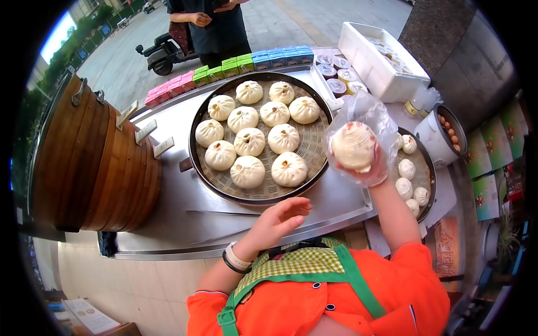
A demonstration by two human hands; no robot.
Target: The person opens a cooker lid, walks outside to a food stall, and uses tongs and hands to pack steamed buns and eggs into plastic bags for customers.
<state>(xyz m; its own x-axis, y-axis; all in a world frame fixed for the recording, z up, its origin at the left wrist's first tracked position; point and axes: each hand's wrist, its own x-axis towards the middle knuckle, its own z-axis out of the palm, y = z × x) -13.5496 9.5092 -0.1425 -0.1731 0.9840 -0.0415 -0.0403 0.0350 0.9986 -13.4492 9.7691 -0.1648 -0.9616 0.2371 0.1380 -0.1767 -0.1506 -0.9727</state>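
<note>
From my remote seat, the broad stainless-steel counter (178, 196) fills most of my feed, with a tall stack of round brown bamboo steamers (95, 162) at its left end. Toward the middle sits a large round dark-rimmed tray with a woven mat (311, 133), bearing pale pleated buns (249, 141). To the right, a smaller round tray with a dark rim (422, 175) carries smaller white buns (406, 169).

The thing in hand is a round pale bun in a clear plastic bag (353, 147), held up between the two trays. For this hold I'd want the palm broad under it and the fingers light, since soft dough would likely dent under a pinch; level support and the film kept clear of the fingertips should help.

My right hand (378, 168) is cupped around the bun through the film, forearm reaching up from the orange sleeve. My left hand (277, 221) grasps nothing: it hangs just beside the large tray's near rim, fingers loosely extended and slightly curved, forearm angled in from the lower left.
</note>
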